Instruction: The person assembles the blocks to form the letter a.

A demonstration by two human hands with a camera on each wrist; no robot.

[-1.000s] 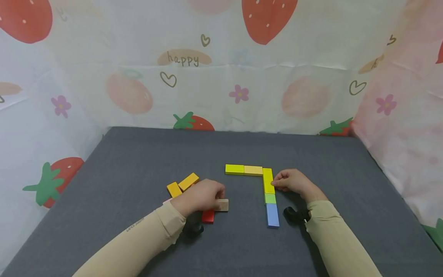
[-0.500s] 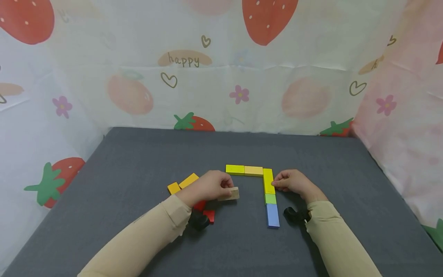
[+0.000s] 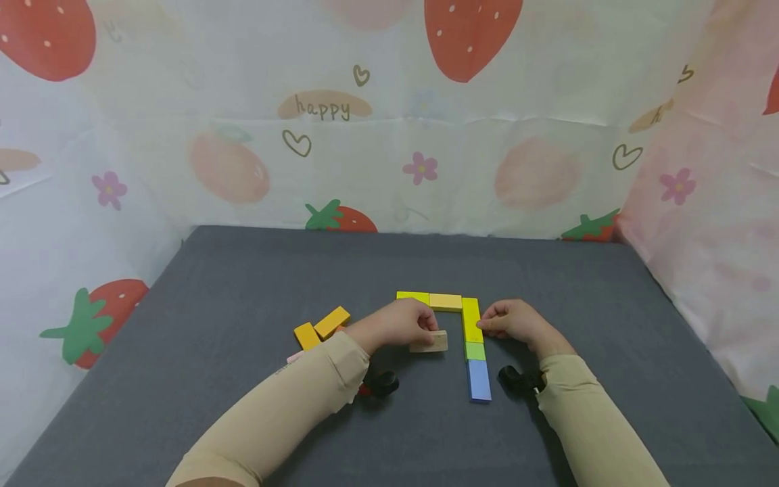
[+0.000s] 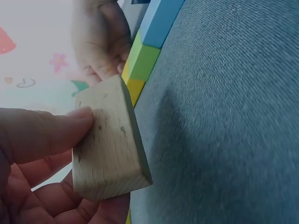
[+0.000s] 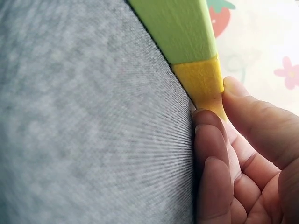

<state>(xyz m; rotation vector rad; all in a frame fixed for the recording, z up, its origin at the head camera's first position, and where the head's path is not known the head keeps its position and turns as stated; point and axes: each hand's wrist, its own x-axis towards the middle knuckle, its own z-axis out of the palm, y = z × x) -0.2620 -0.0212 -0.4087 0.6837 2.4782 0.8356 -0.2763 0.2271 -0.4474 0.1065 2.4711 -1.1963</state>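
My left hand (image 3: 402, 321) pinches a plain wooden block (image 4: 105, 140) between thumb and fingers. In the head view the block is held left of the L-shaped line of blocks, just below its back row. At the corner of that line, my right hand (image 3: 517, 323) has its thumb and curled fingertips at the right side of a long yellow block (image 3: 470, 319). A small green block (image 3: 475, 351) adjoins its near end, followed by a blue block (image 3: 479, 381). The back row holds a pale orange block (image 3: 445, 302) and a lime-yellow block (image 3: 411, 295), partly behind my left hand.
Two orange-yellow blocks (image 3: 332, 322) lie left of my left forearm. Among them a pink block (image 3: 294, 356) shows an edge, and a red block (image 3: 364, 390) is mostly hidden under the left wrist. A printed cloth (image 3: 456, 176) surrounds the dark grey tabletop (image 3: 274, 270).
My left hand has lifted the plain wooden block from beside the red blocks and carried it right, towards the line. My right hand stays at the yellow block.
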